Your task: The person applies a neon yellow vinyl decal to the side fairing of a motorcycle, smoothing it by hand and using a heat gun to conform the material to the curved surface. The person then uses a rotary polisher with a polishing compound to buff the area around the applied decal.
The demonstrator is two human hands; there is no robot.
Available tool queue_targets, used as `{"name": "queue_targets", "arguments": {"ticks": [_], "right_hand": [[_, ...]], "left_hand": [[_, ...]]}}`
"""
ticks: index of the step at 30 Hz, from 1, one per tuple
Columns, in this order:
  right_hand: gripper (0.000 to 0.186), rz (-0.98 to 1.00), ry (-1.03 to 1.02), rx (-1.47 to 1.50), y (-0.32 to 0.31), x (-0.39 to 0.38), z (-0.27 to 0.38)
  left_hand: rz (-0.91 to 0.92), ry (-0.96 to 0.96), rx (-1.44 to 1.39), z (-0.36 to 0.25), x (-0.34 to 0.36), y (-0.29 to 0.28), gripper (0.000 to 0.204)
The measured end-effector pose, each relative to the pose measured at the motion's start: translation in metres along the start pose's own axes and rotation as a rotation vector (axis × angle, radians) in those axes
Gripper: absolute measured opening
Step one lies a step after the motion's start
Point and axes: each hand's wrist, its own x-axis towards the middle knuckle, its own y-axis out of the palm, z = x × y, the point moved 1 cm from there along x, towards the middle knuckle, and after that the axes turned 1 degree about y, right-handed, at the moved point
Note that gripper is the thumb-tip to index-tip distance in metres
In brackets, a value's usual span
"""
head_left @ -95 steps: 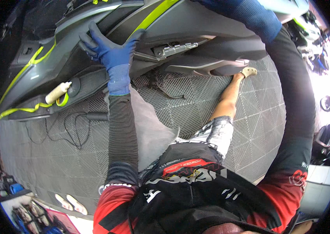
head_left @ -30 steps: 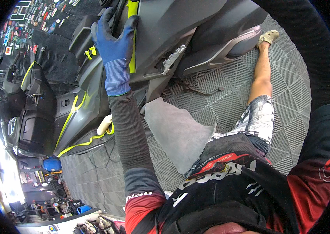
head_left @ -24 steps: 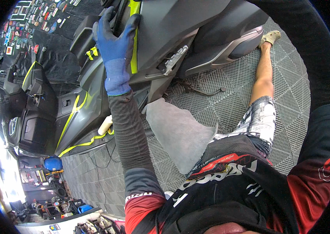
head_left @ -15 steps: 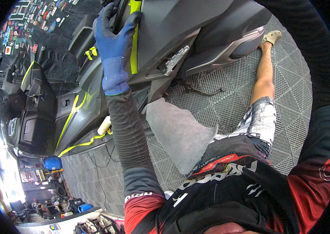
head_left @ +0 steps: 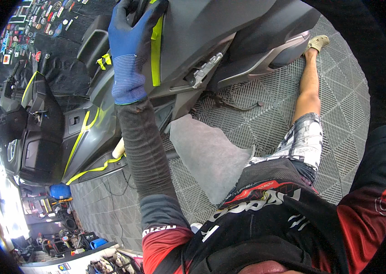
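My left hand (head_left: 131, 36) in a blue and black glove reaches to the top of the scooter's dark grey side panel (head_left: 202, 18). Its fingers and thumb are apart, touching the bodywork beside a strip of fluorescent yellow tape (head_left: 155, 64); the fingertips are partly cut off. My right arm (head_left: 375, 82) rises out of the picture, its hand hidden beyond the edge. Below the panel, a pale grey cloth-like sheet (head_left: 206, 155) lies by my lap. A cream bottle (head_left: 119, 147), partly behind my left forearm, rests near loose yellow tape (head_left: 88, 172).
The scooter's handlebar end (head_left: 13, 123) spreads left, before a black sticker-covered backdrop (head_left: 42, 32). Cables (head_left: 115, 192) lie on the grey slatted floor (head_left: 339, 128). A blue tank (head_left: 59, 191) and cluttered equipment (head_left: 65, 242) sit at lower left. My outstretched leg (head_left: 309, 86) is at right.
Since the earliest frame the view has swung, showing more scooter and backdrop. My right hand has left the picture. Over the last second my left hand has slid slightly upward and left.
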Motion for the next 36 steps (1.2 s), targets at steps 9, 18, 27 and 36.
{"name": "queue_targets", "arguments": {"ticks": [9,18,27,36], "right_hand": [[0.023,-0.031,0.011,0.020,-0.003,0.000,0.007],[0.023,-0.071,0.023,0.056,-0.005,-0.016,-0.002],[0.024,-0.104,0.012,0.100,0.000,-0.042,0.000],[0.025,-0.155,-0.009,0.170,0.016,-0.088,-0.005]], "left_hand": [[0.049,-0.145,0.183,-0.007,0.013,-0.003,0.048],[0.094,-0.170,0.128,-0.017,0.023,0.002,0.049],[0.126,-0.214,0.210,-0.019,0.023,-0.003,0.048],[-0.010,-0.004,0.364,0.013,0.030,0.001,0.041]]}}
